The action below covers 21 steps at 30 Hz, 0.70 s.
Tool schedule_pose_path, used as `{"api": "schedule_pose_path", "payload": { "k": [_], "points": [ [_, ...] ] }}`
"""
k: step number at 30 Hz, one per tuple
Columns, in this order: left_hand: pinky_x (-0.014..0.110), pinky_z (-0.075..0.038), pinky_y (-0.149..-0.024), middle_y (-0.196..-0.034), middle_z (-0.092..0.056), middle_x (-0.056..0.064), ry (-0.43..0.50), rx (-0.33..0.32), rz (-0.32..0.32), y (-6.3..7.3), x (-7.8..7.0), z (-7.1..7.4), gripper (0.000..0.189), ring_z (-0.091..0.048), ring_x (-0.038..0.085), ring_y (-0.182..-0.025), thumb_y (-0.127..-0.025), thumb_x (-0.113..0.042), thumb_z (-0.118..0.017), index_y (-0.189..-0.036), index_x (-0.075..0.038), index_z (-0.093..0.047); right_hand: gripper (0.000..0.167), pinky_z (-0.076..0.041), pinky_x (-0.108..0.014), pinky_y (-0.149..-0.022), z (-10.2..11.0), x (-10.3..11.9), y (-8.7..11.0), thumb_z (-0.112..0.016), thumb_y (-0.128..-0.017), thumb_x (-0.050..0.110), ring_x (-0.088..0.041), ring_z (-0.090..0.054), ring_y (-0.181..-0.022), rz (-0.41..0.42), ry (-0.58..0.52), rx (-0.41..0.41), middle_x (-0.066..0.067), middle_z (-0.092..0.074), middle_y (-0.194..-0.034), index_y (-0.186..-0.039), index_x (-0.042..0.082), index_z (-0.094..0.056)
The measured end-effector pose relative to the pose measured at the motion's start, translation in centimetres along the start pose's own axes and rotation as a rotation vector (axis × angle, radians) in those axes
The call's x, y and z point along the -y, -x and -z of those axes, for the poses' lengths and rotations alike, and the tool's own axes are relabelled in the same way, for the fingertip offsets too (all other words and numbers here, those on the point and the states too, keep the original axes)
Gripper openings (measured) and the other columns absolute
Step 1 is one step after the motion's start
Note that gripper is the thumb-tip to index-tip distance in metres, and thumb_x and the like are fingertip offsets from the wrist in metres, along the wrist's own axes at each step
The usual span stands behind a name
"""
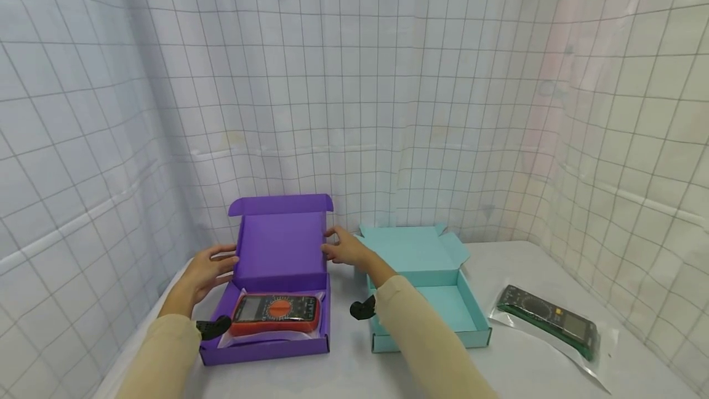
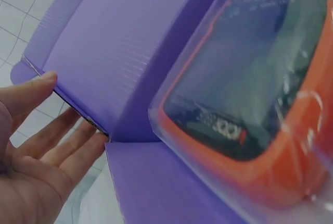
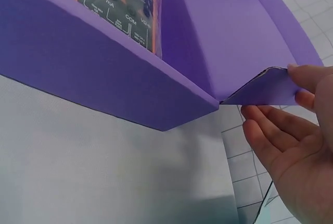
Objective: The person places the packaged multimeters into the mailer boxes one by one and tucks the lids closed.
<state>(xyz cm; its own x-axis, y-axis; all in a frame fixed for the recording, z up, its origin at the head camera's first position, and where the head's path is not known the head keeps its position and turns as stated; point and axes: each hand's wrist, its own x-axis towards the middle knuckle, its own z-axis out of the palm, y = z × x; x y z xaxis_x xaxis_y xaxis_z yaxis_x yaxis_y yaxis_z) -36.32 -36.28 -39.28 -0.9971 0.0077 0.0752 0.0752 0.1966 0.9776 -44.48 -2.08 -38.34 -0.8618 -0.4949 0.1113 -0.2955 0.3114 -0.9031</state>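
"Hands first: where are the left hand (image 1: pixel 206 271) and the right hand (image 1: pixel 349 248) in the head view?"

"Well apart, one at each side edge of the raised lid (image 1: pixel 282 245) of an open purple box (image 1: pixel 266 350). The box stands on the white table (image 1: pixel 350 359); inside lies a red multimeter (image 1: pixel 277 313) with an orange dial, wrapped in clear plastic. Both arms reach forward in cream sleeves (image 1: pixel 160 356), the right one crossing in front of an open teal box (image 1: pixel 471 340). Farther right, a green-edged multimeter (image 1: pixel 554 322) lies in a clear bag on the table."

"And from the left wrist?"

"Screen and orange-red casing close up, glossy under the film. Palm turned up, thumb on the near edge of the lid, fingers spread along its outer side: a light grip with that edge between them."

"The right wrist?"

"Part of the meter's dark face, with 'COM' printed on it, shows over the box wall. Here the thumb pinches the corner of the lid's side flap (image 3: pixel 268 88) against the index finger; the other fingers bend beneath it."
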Motion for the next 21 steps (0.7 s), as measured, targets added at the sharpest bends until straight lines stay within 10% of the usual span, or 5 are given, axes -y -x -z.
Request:
{"api": "schedule_pose_path", "payload": {
  "k": [13, 21],
  "points": [
    [0.048, -0.051, -0.102, -0.155, -0.027, 0.042, -0.019, 0.073, -0.020, 0.3, 0.6, 1.1, 0.077, -0.062, 0.019, -0.116, -0.105, -0.007, -0.062, -0.160, 0.009, -0.012, 0.056, -0.059, -0.038, -0.086, 0.5, 0.6, 0.1, -0.078, -0.094, 0.016, -0.026, -0.071, -0.100, -0.021, 0.008, 0.000, -0.018, -0.070, -0.118, -0.140, 0.001, -0.050],
    [0.039, -0.052, -0.100, -0.153, -0.032, 0.040, -0.119, 0.111, -0.045, 0.6, 0.3, 1.4, 0.074, -0.059, 0.027, -0.123, -0.101, -0.005, -0.067, -0.155, 0.017, -0.022, 0.066, -0.059, -0.040, -0.086, 0.5, 1.1, 0.5, -0.083, -0.089, 0.020, -0.031, -0.072, -0.100, -0.039, 0.097, 0.017, -0.013, -0.071, -0.115, -0.144, -0.001, -0.053]
  ]
}}
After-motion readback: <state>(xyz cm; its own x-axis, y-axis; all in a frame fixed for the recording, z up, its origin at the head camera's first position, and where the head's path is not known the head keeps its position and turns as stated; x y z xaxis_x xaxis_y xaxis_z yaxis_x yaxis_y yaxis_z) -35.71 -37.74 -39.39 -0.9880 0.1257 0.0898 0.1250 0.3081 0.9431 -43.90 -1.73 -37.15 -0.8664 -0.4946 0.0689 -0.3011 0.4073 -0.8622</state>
